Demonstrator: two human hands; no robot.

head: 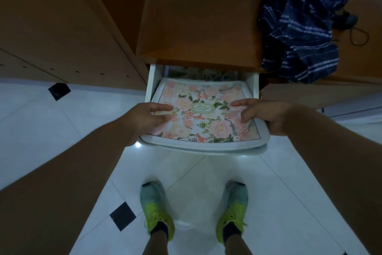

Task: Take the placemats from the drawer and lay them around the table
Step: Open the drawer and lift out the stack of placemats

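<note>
White tiled floor [62, 130] with small black insets, brown cabinet [62, 27] along the far side. On the left, left hand [144, 119] gripping the left edge of the placemats [203, 116], thumb and a finger lying on the floral top, remaining fingers tucked out of sight beneath. In the middle, open white drawer [152, 81] pulled out from under a brown top, with the stack partly raised over its front rim, near edge already past the rim and tilted toward the body, far edge within the drawer walls. Several white-bordered layers visible at the near edge, exact count unclear. More patterned material glimpsed at the back of the drawer, too dim to identify. On the right, right hand [266, 115] grasping the opposite edge the same way, fingers curled over the top, palm wrapped round the side. Farther right, striped dark cloth [299, 23] heaped on the cabinet top. Below, two feet in green shoes [157, 209] facing the drawer. Progress judged early: drawer opened, stack seized and partway out; table not in view, carrying and laying round it all yet to do.
</note>
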